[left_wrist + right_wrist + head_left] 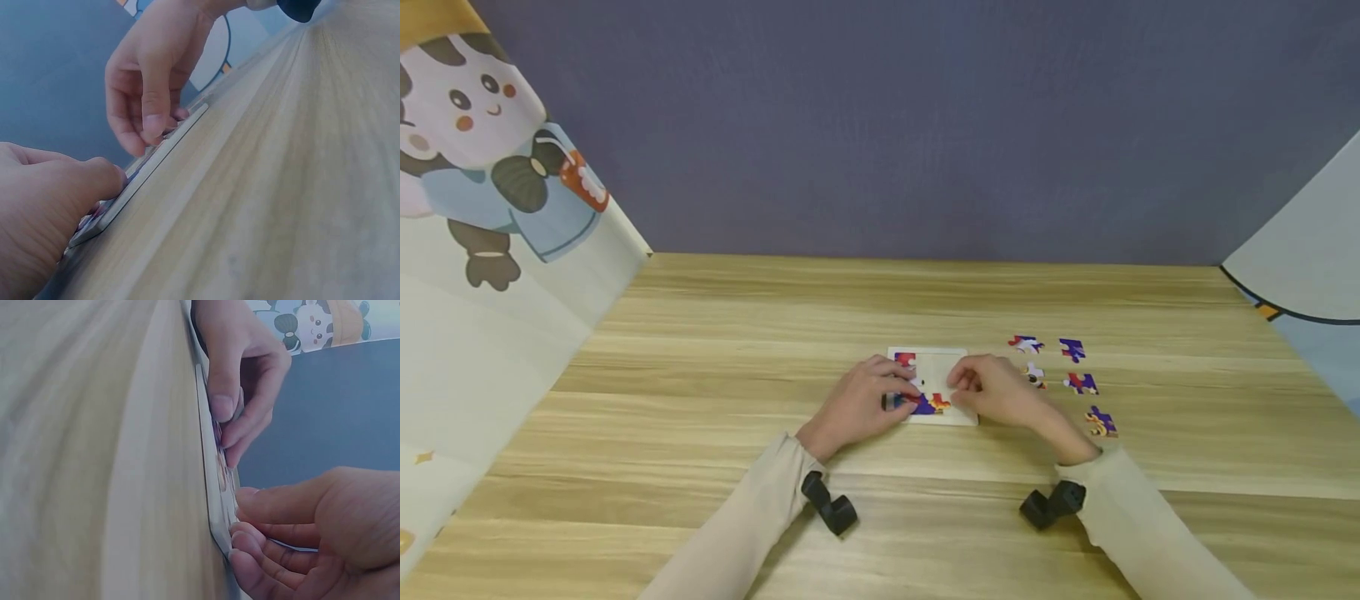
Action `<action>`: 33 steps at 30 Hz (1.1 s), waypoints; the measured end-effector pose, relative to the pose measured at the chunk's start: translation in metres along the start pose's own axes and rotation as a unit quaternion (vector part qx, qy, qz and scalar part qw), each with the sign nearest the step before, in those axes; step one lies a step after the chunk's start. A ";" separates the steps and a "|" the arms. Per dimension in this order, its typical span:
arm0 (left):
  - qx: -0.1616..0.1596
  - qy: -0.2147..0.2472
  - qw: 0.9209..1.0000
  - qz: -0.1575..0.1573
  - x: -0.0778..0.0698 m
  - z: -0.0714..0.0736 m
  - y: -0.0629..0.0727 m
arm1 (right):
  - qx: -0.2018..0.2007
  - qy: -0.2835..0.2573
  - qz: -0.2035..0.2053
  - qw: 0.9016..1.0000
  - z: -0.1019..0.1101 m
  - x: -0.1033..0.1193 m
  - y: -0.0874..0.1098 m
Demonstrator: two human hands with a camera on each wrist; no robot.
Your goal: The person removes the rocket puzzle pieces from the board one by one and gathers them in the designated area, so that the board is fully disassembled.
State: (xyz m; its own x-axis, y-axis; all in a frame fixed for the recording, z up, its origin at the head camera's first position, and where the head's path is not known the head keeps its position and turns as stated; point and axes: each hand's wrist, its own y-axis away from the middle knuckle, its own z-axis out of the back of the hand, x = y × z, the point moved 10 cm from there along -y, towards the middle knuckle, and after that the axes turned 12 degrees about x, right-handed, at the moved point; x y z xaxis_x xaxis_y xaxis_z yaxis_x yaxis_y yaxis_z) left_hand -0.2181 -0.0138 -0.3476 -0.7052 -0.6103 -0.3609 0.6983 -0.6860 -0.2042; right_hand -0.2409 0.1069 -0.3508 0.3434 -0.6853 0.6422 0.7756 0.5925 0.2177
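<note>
A white puzzle tray (pixel 940 421) lies on the table, with red, white and purple puzzle pieces (pixel 934 405) in its left and lower parts. My left hand (pixel 867 397) is over the tray's left side. Its thumb and curled fingers pinch a puzzle piece, mostly hidden; a grey edge of that piece (pixel 239 403) shows behind the thumb in the right wrist view. At the tray's right side, my right hand (pixel 996 390) has loosely bent fingers, with its fingertips close to the tray rim. No piece shows between them.
Several loose pieces lie right of the tray, among them a purple piece (pixel 1072 350), a red-and-purple piece (pixel 1081 383) and a yellow-and-purple piece (pixel 1102 422). One white piece (pixel 1034 375) is close beside the right hand. A dark wall (pixel 925 133) rises behind the wooden table (pixel 775 308).
</note>
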 end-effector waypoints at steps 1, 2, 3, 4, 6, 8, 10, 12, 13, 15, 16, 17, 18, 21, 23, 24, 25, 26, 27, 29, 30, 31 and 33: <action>0.000 0.001 1.000 0.001 0.000 0.000 0.000 | 0.003 -0.001 -0.004 1.000 -0.001 0.000 -0.001; 0.000 0.003 1.000 0.001 0.001 0.000 0.000 | 0.005 -0.001 -0.005 1.000 -0.002 0.001 -0.001; 0.000 0.004 1.000 0.002 0.001 -0.001 0.000 | 0.008 -0.002 -0.002 1.000 -0.003 0.002 -0.002; 0.000 0.004 1.000 0.003 0.001 -0.001 0.000 | 0.009 -0.003 -0.001 1.000 -0.004 0.003 -0.002; -0.001 0.005 1.000 0.004 0.002 -0.001 0.000 | 0.011 -0.006 0.002 1.000 -0.005 0.005 -0.003; -0.003 0.006 1.000 0.003 0.002 -0.001 0.000 | 0.014 -0.005 0.005 1.000 -0.006 0.007 -0.004; -0.003 0.006 1.000 0.003 0.002 -0.001 0.000 | 0.019 -0.008 0.003 1.000 -0.007 0.008 -0.004; -0.005 0.007 1.000 0.001 0.001 -0.001 -0.001 | 0.024 -0.008 0.001 1.000 -0.009 0.008 -0.005; -0.005 0.006 1.000 0.001 0.001 -0.001 -0.001 | 0.027 -0.007 -0.002 1.000 -0.009 0.008 -0.005; -0.006 0.007 1.000 -0.001 0.000 -0.001 -0.001 | 0.031 -0.008 -0.005 0.999 -0.011 0.007 -0.005; -0.006 0.007 1.000 -0.001 0.000 -0.001 -0.002 | 0.031 -0.005 -0.007 0.999 -0.012 0.007 -0.006; -0.007 0.007 1.000 -0.001 0.000 -0.001 -0.002 | 0.030 -0.003 -0.009 1.000 -0.012 0.006 -0.006; -0.007 0.008 1.000 -0.001 0.000 -0.001 -0.002 | 0.029 -0.002 -0.010 1.000 -0.012 0.006 -0.006; -0.007 0.010 1.000 0.001 0.000 -0.001 -0.001 | 0.027 0.001 -0.009 1.000 -0.013 0.006 -0.006; -0.006 0.011 1.000 0.002 0.001 -0.002 -0.001 | 0.026 0.000 -0.009 1.000 -0.014 0.006 -0.007; -0.006 0.011 1.000 0.004 0.001 -0.002 -0.001 | 0.026 0.001 -0.008 1.000 -0.014 0.006 -0.007; -0.005 0.011 1.000 0.005 0.002 -0.002 -0.001 | 0.026 0.000 -0.007 1.000 -0.015 0.006 -0.008; -0.006 0.013 1.000 0.006 0.002 -0.002 -0.001 | 0.026 -0.001 -0.005 1.000 -0.015 0.006 -0.008; -0.007 0.014 1.000 0.006 0.003 -0.002 -0.001 | 0.025 -0.001 -0.005 1.000 -0.015 0.006 -0.008; -0.007 0.015 1.000 0.008 0.003 -0.002 -0.001 | 0.024 -0.001 -0.003 1.000 -0.015 0.007 -0.008; -0.008 0.017 1.000 0.008 0.003 -0.001 -0.001 | 0.024 -0.002 -0.003 1.000 -0.015 0.007 -0.008; -0.008 0.017 1.000 0.009 0.003 -0.001 0.000 | 0.024 -0.003 -0.003 1.000 -0.015 0.007 -0.007; -0.006 0.018 1.000 0.011 0.004 -0.001 0.000 | 0.023 -0.001 -0.002 1.000 -0.015 0.008 -0.007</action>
State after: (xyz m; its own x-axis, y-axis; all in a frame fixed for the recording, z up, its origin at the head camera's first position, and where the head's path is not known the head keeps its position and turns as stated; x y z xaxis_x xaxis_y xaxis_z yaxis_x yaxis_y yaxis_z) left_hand -0.2206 -0.0157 -0.3495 -0.6849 -0.6106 -0.3977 0.7153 -0.6673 -0.2073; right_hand -0.2361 0.0908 -0.3578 0.3394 -0.6860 0.6436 0.7509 0.6096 0.2538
